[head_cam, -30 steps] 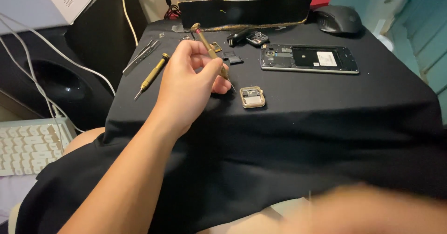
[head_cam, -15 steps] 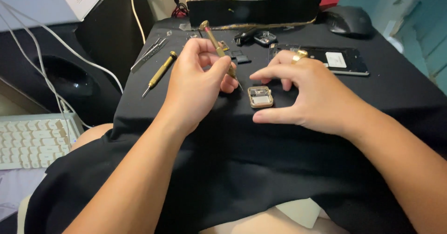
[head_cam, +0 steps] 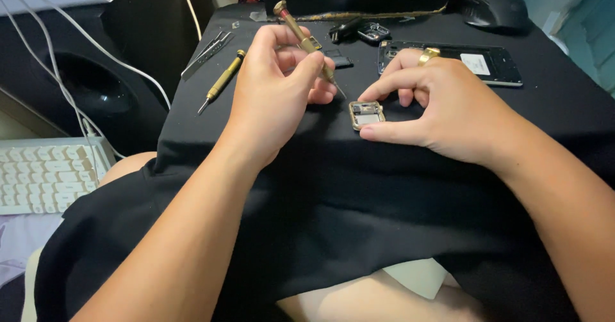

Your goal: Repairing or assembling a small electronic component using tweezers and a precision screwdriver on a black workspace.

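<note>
small gold-rimmed watch case (head_cam: 366, 114) lies flat on the black cloth (head_cam: 359, 187) near the middle of the bench, its open side up so the inside can be reached. going from the left edge: a white keyboard (head_cam: 41, 175) sits off the bench beside a dark speaker (head_cam: 90, 91); near the far left corner lie tweezers (head_cam: 208, 54) and a spare brass screwdriver (head_cam: 221, 82), parked within reach but out of the way. the left hand (head_cam: 275, 98) has its grip pinching a brass precision screwdriver (head_cam: 306, 40), fingers closed round the lower shaft, the handle tilted up and away and the tip angled down toward the case, just short of it, which seems meant for fine control. the right hand (head_cam: 442, 107), wearing a gold ring (head_cam: 428, 56), has its grip pinching the case between thumb at the near side and fingertip at the far side, likely to keep it from sliding. behind it, toward the far edge, lie an opened phone (head_cam: 493, 66) and small dark parts (head_cam: 359, 31); a black mouse (head_cam: 490, 7) rests at the far right corner.
</note>
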